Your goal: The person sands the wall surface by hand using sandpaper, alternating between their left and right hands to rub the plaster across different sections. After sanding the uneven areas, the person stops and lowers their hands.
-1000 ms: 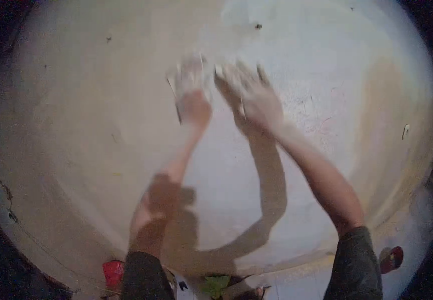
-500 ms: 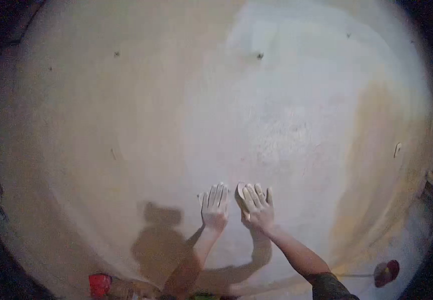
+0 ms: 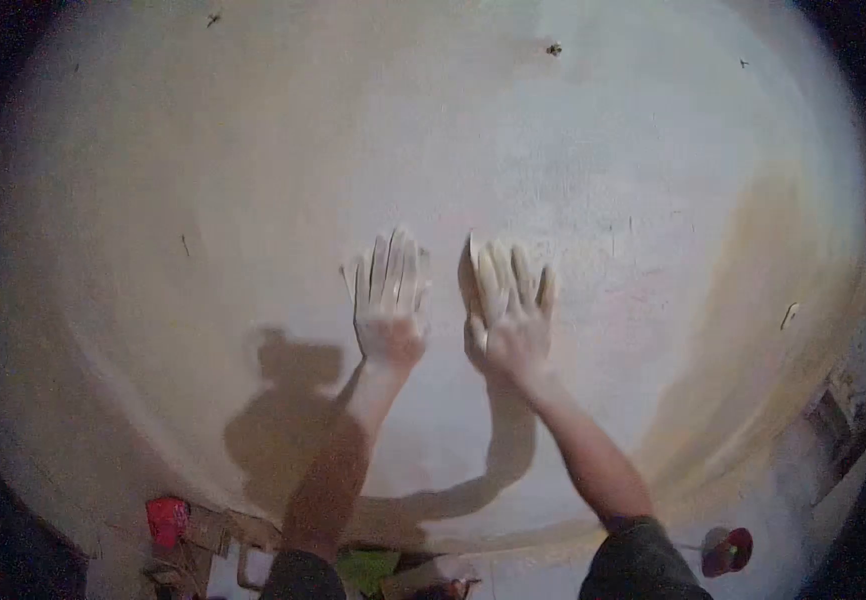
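Observation:
Both my hands are raised against a large pale wall (image 3: 603, 400), with whitish, dusty-looking fingers. My left hand (image 3: 391, 300) is open, palm towards the wall, its fingers straight and close together; a thin pale edge shows beside the little finger. To its right, my right hand (image 3: 513, 305) lies open with fingers spread a little. A thin, pale, curled flap (image 3: 474, 255) sticks out along that hand's left side; what it belongs to, under the palm, is hidden.
Dark anchors or nails, one a dark stud (image 3: 553, 49), dot the upper wall. A small pale fitting (image 3: 790, 316) is at the right. Below stand a red container (image 3: 166, 520), a green item (image 3: 367, 570) and a dark red round object (image 3: 727, 551).
Both hands have moved up the wall and slightly farther apart, staying flat. The camera view has shifted a little, and more of both sleeves shows.

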Demonstrator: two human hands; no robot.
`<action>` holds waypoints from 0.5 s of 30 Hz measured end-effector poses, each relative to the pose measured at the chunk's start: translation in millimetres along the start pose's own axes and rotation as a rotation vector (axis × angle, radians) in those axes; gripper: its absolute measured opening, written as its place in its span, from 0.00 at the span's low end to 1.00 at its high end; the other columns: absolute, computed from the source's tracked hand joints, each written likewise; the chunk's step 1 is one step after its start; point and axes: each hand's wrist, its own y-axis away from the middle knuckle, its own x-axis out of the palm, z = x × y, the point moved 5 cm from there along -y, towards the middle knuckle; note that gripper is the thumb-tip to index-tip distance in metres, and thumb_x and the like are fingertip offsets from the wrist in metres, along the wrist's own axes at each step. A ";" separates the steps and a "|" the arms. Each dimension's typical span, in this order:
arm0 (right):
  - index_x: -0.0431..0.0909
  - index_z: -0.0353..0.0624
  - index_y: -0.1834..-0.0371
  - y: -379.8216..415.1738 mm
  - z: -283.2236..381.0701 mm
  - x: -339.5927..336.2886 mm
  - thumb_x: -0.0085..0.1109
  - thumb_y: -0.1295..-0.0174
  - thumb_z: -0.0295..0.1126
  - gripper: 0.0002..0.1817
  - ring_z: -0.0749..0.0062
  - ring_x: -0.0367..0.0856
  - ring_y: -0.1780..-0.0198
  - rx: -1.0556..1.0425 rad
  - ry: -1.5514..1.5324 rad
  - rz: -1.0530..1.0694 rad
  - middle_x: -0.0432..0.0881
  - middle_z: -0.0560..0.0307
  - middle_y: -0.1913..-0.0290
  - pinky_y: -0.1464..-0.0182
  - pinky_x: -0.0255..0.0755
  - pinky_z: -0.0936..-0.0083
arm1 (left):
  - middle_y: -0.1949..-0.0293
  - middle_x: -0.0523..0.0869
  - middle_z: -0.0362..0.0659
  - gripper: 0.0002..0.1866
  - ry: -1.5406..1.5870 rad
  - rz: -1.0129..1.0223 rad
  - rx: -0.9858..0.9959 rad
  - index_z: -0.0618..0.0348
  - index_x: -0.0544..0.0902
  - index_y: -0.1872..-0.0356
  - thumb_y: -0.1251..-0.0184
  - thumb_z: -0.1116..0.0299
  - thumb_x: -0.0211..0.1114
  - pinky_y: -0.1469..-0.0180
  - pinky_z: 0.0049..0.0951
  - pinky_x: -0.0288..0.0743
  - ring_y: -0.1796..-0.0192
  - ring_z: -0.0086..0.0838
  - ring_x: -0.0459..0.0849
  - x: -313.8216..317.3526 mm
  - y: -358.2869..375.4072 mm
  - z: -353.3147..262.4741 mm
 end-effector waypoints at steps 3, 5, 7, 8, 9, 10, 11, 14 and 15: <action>0.63 0.50 0.23 118.0 14.9 44.3 0.60 0.43 0.47 0.42 0.54 0.52 0.19 -0.012 0.044 0.143 0.63 0.54 0.22 0.22 0.32 0.35 | 0.27 0.70 0.52 0.28 0.054 -0.004 -0.112 0.64 0.73 0.30 0.33 0.69 0.56 0.23 0.53 0.51 0.22 0.46 0.63 23.7 111.8 -10.3; 0.64 0.54 0.23 108.0 14.7 35.2 0.58 0.40 0.46 0.38 0.57 0.52 0.18 -0.038 0.023 0.121 0.62 0.57 0.21 0.22 0.32 0.36 | 0.26 0.68 0.53 0.29 0.073 0.118 -0.054 0.63 0.71 0.29 0.33 0.69 0.55 0.22 0.52 0.49 0.22 0.46 0.62 39.5 141.9 -9.2; 0.63 0.59 0.22 52.2 12.2 7.2 0.53 0.34 0.41 0.34 0.60 0.53 0.19 -0.061 -0.049 0.068 0.62 0.59 0.21 0.21 0.32 0.38 | 0.26 0.68 0.53 0.31 0.045 0.149 -0.016 0.64 0.68 0.27 0.32 0.68 0.55 0.21 0.52 0.47 0.22 0.46 0.62 28.2 90.0 -9.2; 0.61 0.58 0.22 7.4 4.0 -6.2 0.50 0.32 0.39 0.33 0.57 0.54 0.19 -0.040 -0.047 0.030 0.63 0.57 0.21 0.21 0.34 0.39 | 0.25 0.66 0.53 0.32 0.012 0.054 0.036 0.64 0.66 0.26 0.33 0.68 0.55 0.20 0.51 0.46 0.21 0.45 0.60 18.2 43.8 -8.5; 0.59 0.57 0.21 -41.8 0.0 -27.3 0.49 0.32 0.39 0.34 0.55 0.54 0.19 -0.024 -0.056 -0.063 0.63 0.54 0.22 0.21 0.35 0.40 | 0.24 0.64 0.53 0.34 -0.016 -0.027 0.080 0.64 0.64 0.25 0.33 0.68 0.55 0.20 0.50 0.44 0.21 0.45 0.58 9.1 -2.1 -8.1; 0.57 0.54 0.20 -82.9 -6.5 -44.4 0.49 0.32 0.39 0.35 0.52 0.56 0.20 -0.038 -0.067 -0.209 0.63 0.50 0.22 0.22 0.37 0.42 | 0.23 0.63 0.52 0.35 -0.006 0.032 0.020 0.64 0.63 0.24 0.34 0.69 0.55 0.19 0.49 0.44 0.20 0.43 0.57 11.5 -43.2 -1.5; 0.55 0.48 0.20 -116.5 -8.8 -58.2 0.49 0.32 0.39 0.36 0.51 0.55 0.20 -0.028 -0.063 -0.280 0.61 0.46 0.22 0.22 0.38 0.42 | 0.22 0.61 0.51 0.35 0.007 0.090 -0.047 0.64 0.62 0.24 0.34 0.69 0.56 0.19 0.48 0.43 0.19 0.42 0.55 15.0 -68.2 2.8; 0.53 0.44 0.20 -132.6 -16.8 -49.9 0.49 0.33 0.39 0.37 0.50 0.53 0.20 -0.006 -0.015 -0.336 0.59 0.45 0.21 0.22 0.39 0.41 | 0.22 0.60 0.50 0.36 0.016 -0.151 0.074 0.64 0.61 0.24 0.35 0.71 0.55 0.19 0.46 0.44 0.19 0.41 0.55 -5.3 -93.7 -10.5; 0.54 0.42 0.20 -109.4 -3.6 -51.3 0.50 0.33 0.40 0.38 0.49 0.49 0.19 -0.003 0.022 -0.230 0.57 0.45 0.20 0.22 0.39 0.40 | 0.22 0.60 0.50 0.36 0.025 -0.133 0.068 0.64 0.61 0.24 0.35 0.71 0.55 0.19 0.46 0.44 0.19 0.41 0.55 -3.5 -82.6 -9.4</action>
